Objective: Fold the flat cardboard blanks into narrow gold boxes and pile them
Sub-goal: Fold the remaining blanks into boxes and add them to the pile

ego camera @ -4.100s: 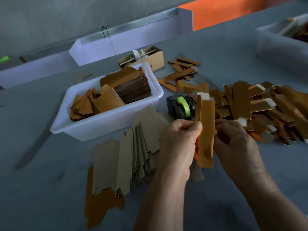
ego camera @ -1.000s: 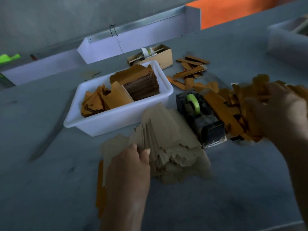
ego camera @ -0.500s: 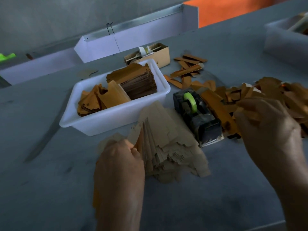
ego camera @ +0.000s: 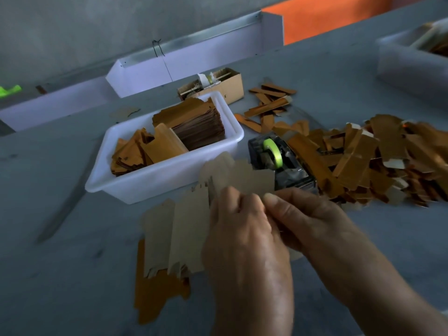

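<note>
A fanned stack of flat cardboard blanks (ego camera: 184, 229), plain brown side up, is spread on the grey tabletop (ego camera: 60, 275) at the lower centre of the frame. The top blank (ego camera: 240, 175) is pinched at its near edge by the left hand (ego camera: 244, 241) and the right hand (ego camera: 312, 221), whose fingers are curled on it. Just behind, a tape dispenser (ego camera: 278, 163) with a green roll is seen. To its right a heap of folded gold boxes (ego camera: 378, 163) is piled. At centre left a white tub (ego camera: 167, 175) is filled with more gold blanks.
</note>
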Motion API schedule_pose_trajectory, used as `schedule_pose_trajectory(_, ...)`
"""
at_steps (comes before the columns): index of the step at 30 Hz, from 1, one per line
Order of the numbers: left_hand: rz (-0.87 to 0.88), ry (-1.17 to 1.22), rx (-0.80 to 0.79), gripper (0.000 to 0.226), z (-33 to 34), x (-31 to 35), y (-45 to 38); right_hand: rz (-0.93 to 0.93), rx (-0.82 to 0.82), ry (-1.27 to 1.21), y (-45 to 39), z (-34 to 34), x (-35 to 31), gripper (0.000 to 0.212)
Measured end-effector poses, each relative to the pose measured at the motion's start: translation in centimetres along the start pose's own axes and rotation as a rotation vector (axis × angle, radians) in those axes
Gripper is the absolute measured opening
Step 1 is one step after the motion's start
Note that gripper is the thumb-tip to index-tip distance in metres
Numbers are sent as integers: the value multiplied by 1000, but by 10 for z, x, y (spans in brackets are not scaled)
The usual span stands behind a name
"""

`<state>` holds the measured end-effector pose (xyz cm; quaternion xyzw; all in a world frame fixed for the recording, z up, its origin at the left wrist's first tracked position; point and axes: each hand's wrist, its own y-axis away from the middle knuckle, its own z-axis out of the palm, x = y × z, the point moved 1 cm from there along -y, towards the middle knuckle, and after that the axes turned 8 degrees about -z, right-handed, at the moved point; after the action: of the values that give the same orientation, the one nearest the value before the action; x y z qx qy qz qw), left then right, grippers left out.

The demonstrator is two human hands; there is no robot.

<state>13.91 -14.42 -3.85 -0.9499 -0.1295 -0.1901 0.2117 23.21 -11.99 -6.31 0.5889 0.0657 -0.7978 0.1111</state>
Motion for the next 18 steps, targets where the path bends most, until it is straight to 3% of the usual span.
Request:
schedule_pose_trajectory(4, 6, 70, -94, 26, 5, -1, 1, 19, 62, -57, -1, -3, 4, 24)
schedule_pose_trajectory(8, -86, 402, -270, 13, -2, -12, -2, -1, 162, -20, -5, -12, 8, 15)
schedule_pose_trajectory(11, -175, 453, -141, 29, -11, -24, -12, 1, 211, -35, -8, -18, 9, 13)
schedule_pose_trajectory(13, -269, 460, -143, 43, -11, -32, -17, 5, 179, -71, -7, -18, 9, 19)
schedule_pose_trajectory(18, -471, 712, -467, 30, 0, -40, -18, 4, 124, -6, -6, -18, 15, 26)
